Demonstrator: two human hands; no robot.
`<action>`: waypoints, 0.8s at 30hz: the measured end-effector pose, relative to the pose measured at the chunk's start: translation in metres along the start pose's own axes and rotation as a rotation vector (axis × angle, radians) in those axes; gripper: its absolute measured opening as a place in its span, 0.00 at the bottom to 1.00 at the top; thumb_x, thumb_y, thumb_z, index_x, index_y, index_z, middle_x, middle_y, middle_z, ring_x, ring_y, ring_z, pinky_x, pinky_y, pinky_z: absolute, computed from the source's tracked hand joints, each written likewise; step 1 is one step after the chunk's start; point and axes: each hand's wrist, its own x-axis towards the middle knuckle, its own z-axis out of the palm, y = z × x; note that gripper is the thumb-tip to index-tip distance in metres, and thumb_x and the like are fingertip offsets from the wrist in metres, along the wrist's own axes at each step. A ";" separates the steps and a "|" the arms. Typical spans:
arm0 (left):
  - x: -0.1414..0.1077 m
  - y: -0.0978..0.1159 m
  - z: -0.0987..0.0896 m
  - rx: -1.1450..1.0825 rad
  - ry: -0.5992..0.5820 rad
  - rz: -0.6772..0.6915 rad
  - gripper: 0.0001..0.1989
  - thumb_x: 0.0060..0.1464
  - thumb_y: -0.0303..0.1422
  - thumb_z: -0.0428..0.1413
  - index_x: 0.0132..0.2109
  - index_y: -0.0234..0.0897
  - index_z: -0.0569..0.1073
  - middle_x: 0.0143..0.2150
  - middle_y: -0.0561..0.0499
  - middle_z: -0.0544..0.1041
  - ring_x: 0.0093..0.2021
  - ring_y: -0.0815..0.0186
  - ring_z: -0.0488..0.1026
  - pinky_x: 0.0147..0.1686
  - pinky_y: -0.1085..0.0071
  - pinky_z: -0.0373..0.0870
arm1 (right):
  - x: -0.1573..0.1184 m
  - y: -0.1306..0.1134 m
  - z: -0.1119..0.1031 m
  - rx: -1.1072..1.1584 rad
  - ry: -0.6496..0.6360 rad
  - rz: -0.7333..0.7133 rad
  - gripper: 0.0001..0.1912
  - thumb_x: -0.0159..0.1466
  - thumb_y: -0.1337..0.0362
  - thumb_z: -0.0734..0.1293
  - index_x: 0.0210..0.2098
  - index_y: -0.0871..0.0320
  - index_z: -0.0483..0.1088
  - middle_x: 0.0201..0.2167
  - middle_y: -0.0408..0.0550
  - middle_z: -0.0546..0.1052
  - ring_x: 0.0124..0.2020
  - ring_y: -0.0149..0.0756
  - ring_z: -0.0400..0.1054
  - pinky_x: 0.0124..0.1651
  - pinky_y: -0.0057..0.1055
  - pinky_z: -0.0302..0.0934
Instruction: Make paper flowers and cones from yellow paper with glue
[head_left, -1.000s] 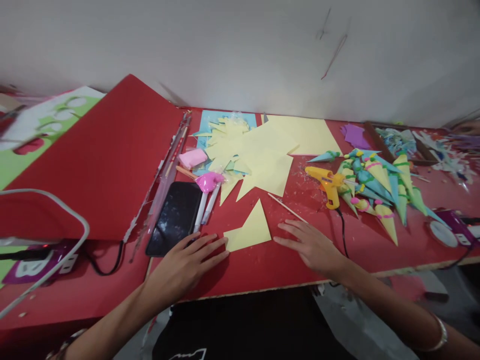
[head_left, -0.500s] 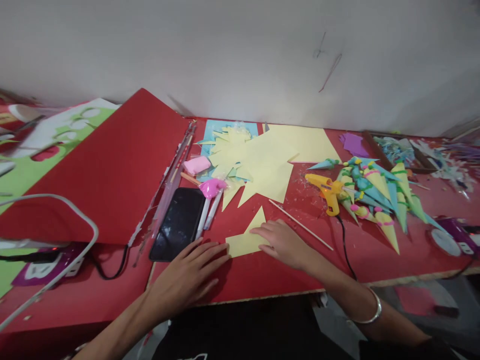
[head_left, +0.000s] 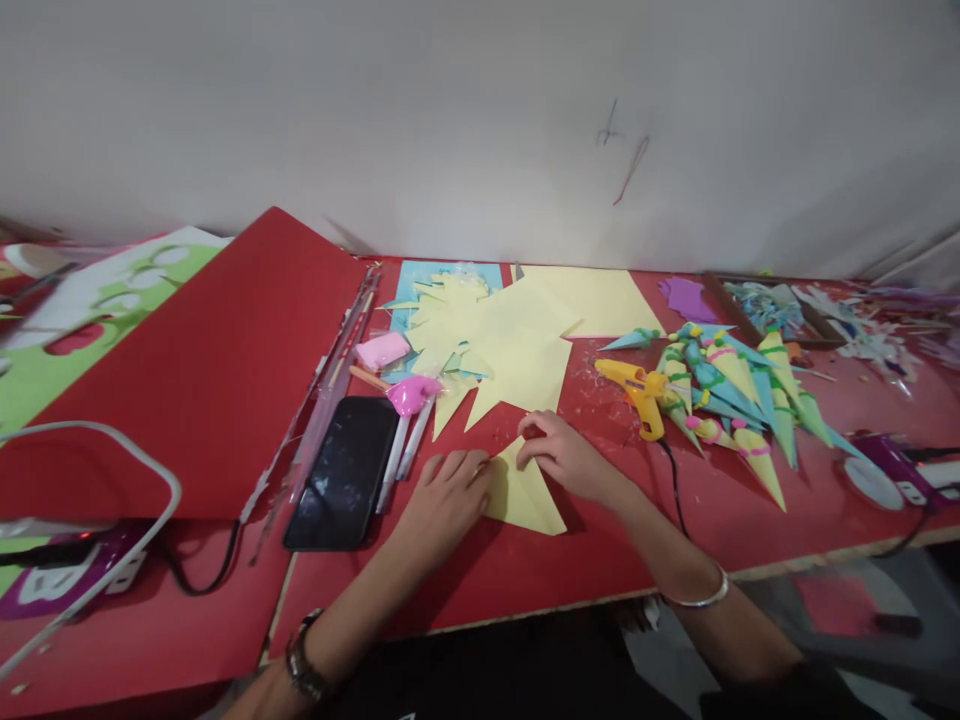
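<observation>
A small yellow paper piece lies near the front of the red table, between my hands. My left hand has its bent fingers on the paper's left edge, with the fingertips closed on it. At the paper's top, my right hand curls its thumb and fingers round the upper tip. Behind them are large yellow star-shaped sheets. A thin stick seen earlier does not show now.
On the left are a black phone, a pink packet and a large red sheet. A yellow glue gun and several paper cones lie to the right. A white cable curves at far left.
The small yellow paper has turned and its shape looks different. My left hand has moved right onto its edge, its fingers now bent. My right hand has curled at the top, and the view has shifted.
</observation>
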 end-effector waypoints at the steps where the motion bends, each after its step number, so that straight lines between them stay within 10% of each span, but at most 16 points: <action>1: 0.002 0.002 0.001 0.017 -0.016 -0.005 0.14 0.55 0.24 0.46 0.48 0.33 0.68 0.45 0.45 0.71 0.43 0.59 0.67 0.41 0.61 0.64 | 0.000 0.001 0.001 0.054 0.017 0.043 0.16 0.57 0.78 0.56 0.28 0.57 0.72 0.35 0.47 0.70 0.38 0.33 0.64 0.43 0.32 0.60; 9: 0.007 0.022 0.010 0.070 -0.050 -0.105 0.19 0.54 0.21 0.45 0.53 0.28 0.62 0.41 0.44 0.69 0.39 0.62 0.69 0.35 0.67 0.69 | -0.004 -0.007 0.013 0.238 0.201 0.347 0.09 0.60 0.62 0.59 0.34 0.58 0.70 0.19 0.39 0.68 0.22 0.30 0.62 0.28 0.26 0.56; 24: 0.004 0.031 0.012 0.111 -0.049 -0.138 0.19 0.55 0.24 0.47 0.55 0.29 0.63 0.45 0.43 0.69 0.41 0.59 0.68 0.32 0.64 0.67 | -0.020 -0.030 0.047 -0.208 0.267 0.479 0.12 0.64 0.68 0.52 0.43 0.56 0.63 0.19 0.40 0.75 0.24 0.36 0.69 0.44 0.38 0.46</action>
